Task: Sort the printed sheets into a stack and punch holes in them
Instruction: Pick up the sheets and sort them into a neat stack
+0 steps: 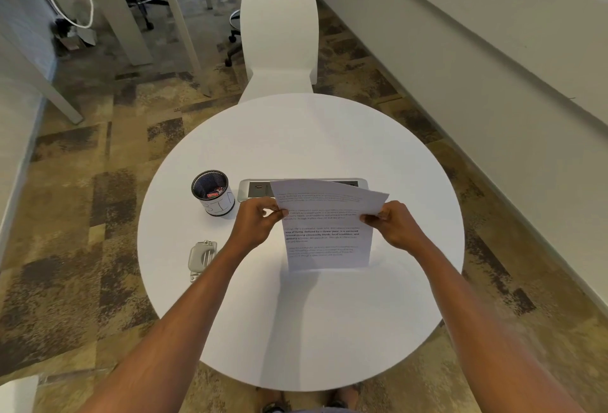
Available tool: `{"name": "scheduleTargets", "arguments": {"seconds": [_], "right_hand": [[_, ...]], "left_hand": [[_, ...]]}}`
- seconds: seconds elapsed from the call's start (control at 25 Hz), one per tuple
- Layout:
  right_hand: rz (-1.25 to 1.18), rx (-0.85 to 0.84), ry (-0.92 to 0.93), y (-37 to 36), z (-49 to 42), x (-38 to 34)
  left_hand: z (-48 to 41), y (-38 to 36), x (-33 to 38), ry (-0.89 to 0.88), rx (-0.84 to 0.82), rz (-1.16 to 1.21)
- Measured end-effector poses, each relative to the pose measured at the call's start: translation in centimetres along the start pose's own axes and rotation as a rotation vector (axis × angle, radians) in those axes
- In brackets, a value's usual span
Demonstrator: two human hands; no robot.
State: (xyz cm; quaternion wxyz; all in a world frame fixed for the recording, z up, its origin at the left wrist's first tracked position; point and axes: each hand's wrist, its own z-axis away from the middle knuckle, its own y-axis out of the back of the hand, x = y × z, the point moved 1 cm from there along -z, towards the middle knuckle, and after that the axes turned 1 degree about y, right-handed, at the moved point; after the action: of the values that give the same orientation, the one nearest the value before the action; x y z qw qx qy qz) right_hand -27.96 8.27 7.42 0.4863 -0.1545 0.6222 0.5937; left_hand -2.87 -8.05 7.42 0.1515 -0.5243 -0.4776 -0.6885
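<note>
While held upright, printed sheets (329, 231) (text blurred), cup (215, 193) labelled "BIN"

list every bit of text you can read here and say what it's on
"BIN", handwritten on the white band around the mesh cup; the letters are faint.
"way of living. Defined by a slower pace. It is centered", bold line on the printed sheets held by the left hand and right hand; a partial, uncertain reading.
The sheets' other paragraphs: too small and blurred to read.
Hole punch: no readable marking.
Red items inside the cup: any print is too small to read.
</note>
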Motion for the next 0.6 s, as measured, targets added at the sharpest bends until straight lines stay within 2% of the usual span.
{"name": "scheduleTargets", "arguments": {"seconds": [0.24, 0.36, 0.48, 0.6], "right_hand": [[-0.029, 0.045, 0.023, 0.6, -0.7, 0.7], [-0.091, 0.05, 0.01, 0.9, -0.3, 0.0], [-0.089, -0.063, -0.001, -0.6, 0.8, 0.7], [-0.014, -0.02, -0.022, -2.3, 1.1, 2.6]], "left_hand": [[-0.3, 0.0, 0.6, -0.025, 0.061, 0.09], [-0.2, 0.3, 0.8, -0.037, 0.031, 0.096], [0.6, -0.3, -0.3, 0.044, -0.036, 0.03], [1.4, -1.3, -1.9, 0.092, -0.004, 0.0]]}}
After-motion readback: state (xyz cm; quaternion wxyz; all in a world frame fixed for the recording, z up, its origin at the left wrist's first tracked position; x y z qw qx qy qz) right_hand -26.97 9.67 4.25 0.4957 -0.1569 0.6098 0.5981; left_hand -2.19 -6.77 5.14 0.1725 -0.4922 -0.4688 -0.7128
